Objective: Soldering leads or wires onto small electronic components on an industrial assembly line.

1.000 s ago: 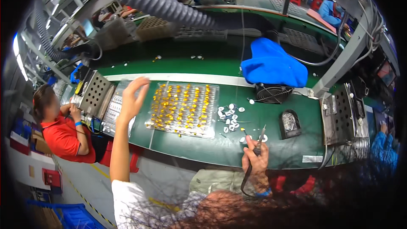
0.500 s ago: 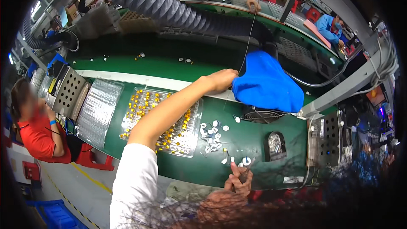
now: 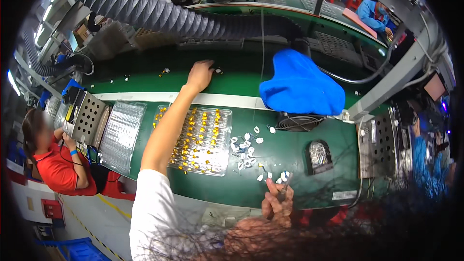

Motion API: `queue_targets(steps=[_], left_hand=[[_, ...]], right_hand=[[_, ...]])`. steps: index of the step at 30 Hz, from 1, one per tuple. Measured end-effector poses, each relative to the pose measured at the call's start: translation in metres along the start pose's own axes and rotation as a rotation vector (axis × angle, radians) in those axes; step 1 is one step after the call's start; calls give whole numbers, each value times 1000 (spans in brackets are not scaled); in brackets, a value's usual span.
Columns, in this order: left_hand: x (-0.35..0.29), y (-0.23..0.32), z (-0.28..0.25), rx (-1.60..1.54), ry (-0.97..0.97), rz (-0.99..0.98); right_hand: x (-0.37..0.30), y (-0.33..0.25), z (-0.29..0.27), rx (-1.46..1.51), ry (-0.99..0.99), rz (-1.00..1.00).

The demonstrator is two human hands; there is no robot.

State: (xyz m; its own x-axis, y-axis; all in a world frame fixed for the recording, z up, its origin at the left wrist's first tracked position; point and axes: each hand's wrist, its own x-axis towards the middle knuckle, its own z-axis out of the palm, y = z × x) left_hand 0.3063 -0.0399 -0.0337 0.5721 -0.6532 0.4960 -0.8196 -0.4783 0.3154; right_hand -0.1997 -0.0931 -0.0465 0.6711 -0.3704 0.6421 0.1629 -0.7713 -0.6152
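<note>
My left hand reaches across to the dark green far strip, its fingers bent down and drawn together over small parts. What they pinch is hidden. Right beside the fingertips lies a small white-and-dark part. Near the front edge, my right hand is closed around a slim grey pointed tool; its exact kind is unclear. A white round piece sits at the tool's tip. Several white ring-shaped parts lie scattered ahead. Under my left forearm is a clear tray with rows of yellow-topped parts.
A blue cloth drapes over a fan. To its right front stands a dark container of small metal pieces. A second clear tray and perforated metal box stand left, beside a person in red. A grey duct hangs above.
My left hand has moved left and away from beside the blue cloth to the small parts on the far strip. My right hand still holds the slim tool in about the same place.
</note>
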Motion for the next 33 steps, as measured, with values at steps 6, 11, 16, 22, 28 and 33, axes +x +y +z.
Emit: queue_targets(steps=[6,11,16,22,28,33], left_hand=[[-2,17,-33,-19,-61,-48],[-34,99,-87,-417,-337,-79],[-75,150,-101,-408,-422,36],[-147,167,-127,-18,-159,60],[-161,169,-114,-15,-185,62],[-161,160,-113,-81,-191,5]], right_hand=[[11,-5,-6,-87,6,-132],[9,1,-2,-96,71,-174],[9,7,2,-25,147,-231],[6,8,-23,217,67,-172],[7,20,-73,103,82,-204],[6,38,-78,88,115,-184]])
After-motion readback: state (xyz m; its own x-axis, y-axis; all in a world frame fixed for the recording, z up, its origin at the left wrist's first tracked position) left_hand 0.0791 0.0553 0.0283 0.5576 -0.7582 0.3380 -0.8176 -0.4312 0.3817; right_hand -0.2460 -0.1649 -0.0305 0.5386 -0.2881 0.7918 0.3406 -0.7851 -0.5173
